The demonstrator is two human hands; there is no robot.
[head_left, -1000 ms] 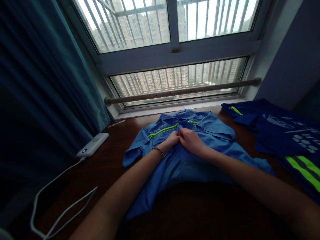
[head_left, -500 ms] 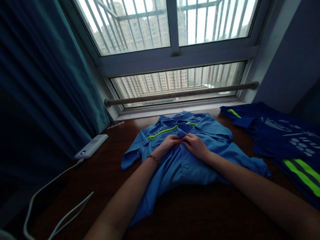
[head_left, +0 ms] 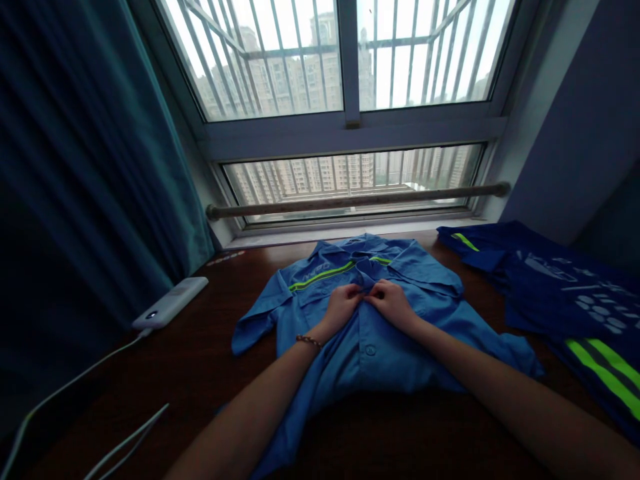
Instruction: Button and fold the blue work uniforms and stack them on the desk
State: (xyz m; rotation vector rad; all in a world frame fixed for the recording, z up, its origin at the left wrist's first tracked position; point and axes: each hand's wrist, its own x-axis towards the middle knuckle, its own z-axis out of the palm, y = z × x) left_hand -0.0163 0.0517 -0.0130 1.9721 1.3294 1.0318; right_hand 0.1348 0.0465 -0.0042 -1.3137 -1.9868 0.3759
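Observation:
A light blue short-sleeved work shirt (head_left: pixel 325 373) lies front up on the dark wooden surface, its collar toward the window. A yellow-green stripe runs across its chest. My left hand (head_left: pixel 344 303) pinches the front placket at mid-chest, a beaded bracelet on its wrist. Close beside it, my right hand (head_left: pixel 393 303) pinches the other side of the placket, fingertips nearly touching the left ones. Whatever lies between the fingertips is too small to make out. Below the hands, a button (head_left: pixel 370 350) shows on the placket.
A darker blue garment (head_left: pixel 540 287) with yellow-green bands lies at the right. To the left, a white power bank (head_left: pixel 170 303) has a white cable (head_left: pixel 75 383) plugged in. A teal curtain (head_left: pixel 100 167) hangs at the left, and a rail (head_left: pixel 350 201) crosses the window.
My hands have loosened from tight fists into pinches, staying at the shirt's placket. The lower button has come into clearer view. The camera has tilted up slightly.

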